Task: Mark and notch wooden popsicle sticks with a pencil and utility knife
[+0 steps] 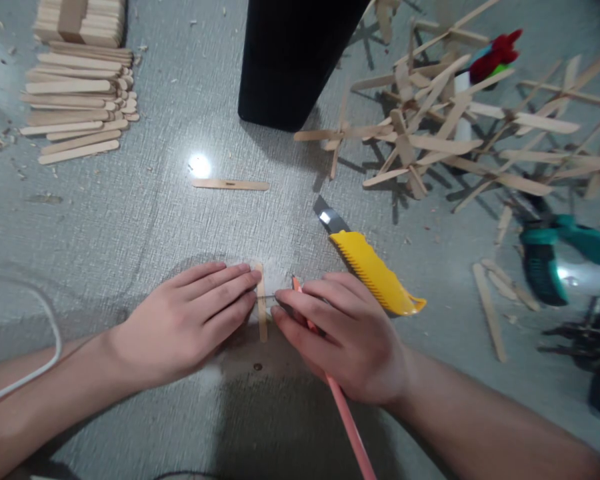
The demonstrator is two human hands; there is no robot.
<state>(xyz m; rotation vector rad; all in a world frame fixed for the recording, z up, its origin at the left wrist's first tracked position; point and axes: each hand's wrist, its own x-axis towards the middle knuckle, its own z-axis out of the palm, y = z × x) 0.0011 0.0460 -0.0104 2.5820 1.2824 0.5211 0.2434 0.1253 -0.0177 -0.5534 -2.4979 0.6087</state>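
A wooden craft stick (262, 313) lies upright in the view between my hands. My left hand (187, 320) rests on the table, fingers together and their tips pressed against the stick's left edge; its thumb is hidden. My right hand (347, 333) is closed around a pink pencil (347, 423), whose tip points up and away. Its thumb and forefinger also pinch the end of a thin dark strip (267, 296) that crosses the stick; what this is I cannot make out. Just beyond my right hand lies a yellow utility knife (373, 270) with its blade out.
Another craft stick (235, 185) with a dark mark lies ahead. Stacked sticks (80, 107) sit far left, near a black box-like object (295, 67). Crossed-stick pieces (430, 127) crowd the far right, above green-handled pliers (545, 260). A white cable (55, 333) runs over my left forearm.
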